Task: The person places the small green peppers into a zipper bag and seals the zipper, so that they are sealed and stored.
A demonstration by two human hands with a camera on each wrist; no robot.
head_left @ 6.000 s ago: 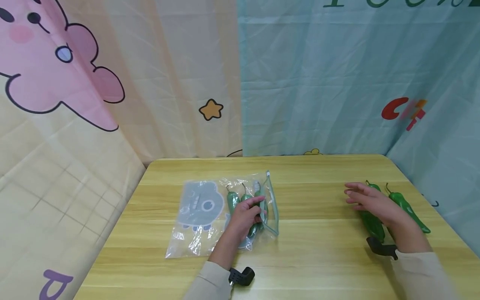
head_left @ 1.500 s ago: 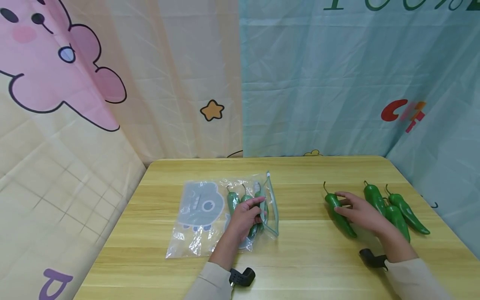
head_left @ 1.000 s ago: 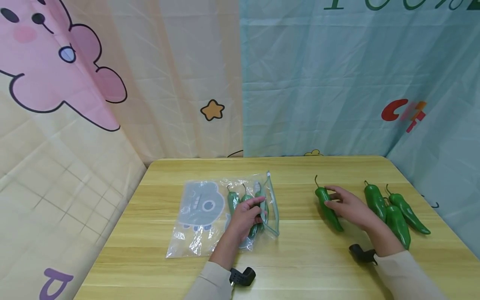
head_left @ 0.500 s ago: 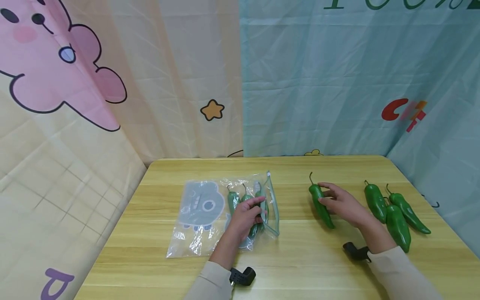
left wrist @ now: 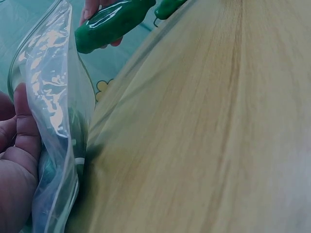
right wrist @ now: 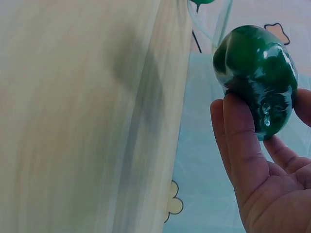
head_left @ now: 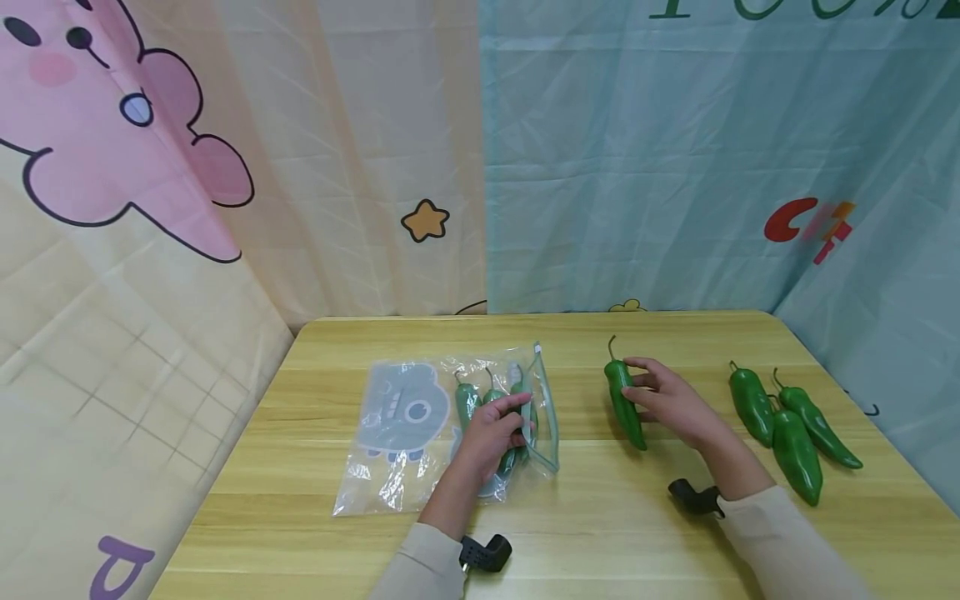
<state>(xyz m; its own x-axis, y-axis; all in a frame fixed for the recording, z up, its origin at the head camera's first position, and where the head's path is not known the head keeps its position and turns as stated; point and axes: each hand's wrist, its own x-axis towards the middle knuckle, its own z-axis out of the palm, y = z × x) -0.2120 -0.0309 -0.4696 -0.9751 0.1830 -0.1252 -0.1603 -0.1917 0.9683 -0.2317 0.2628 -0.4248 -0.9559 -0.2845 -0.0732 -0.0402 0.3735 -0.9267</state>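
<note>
My right hand [head_left: 671,406] pinches a glossy green pepper [head_left: 624,404] by its side, stem pointing away from me. In the right wrist view the fingers and thumb grip this pepper [right wrist: 257,80] above the table, its shadow falling on the wood. My left hand [head_left: 492,433] holds the mouth of a clear zip bag [head_left: 352,492] printed with a grey-blue cartoon animal. The bag's mouth faces right and stands partly open. Inside lie several green peppers [head_left: 467,402], partly covered by the left hand. In the left wrist view, fingers [left wrist: 26,126] lie against the plastic.
Three more green peppers [head_left: 797,454] lie together at the right of the wooden table [head_left: 600,533]. Printed curtains [head_left: 637,167] hang behind and at both sides. A black wrist camera sits on each wrist, the right one [head_left: 693,497] low over the table.
The right hand has picked a pepper from the group at right and carried it leftward toward the bag, away from the other three. The left hand and bag have stayed in place.
</note>
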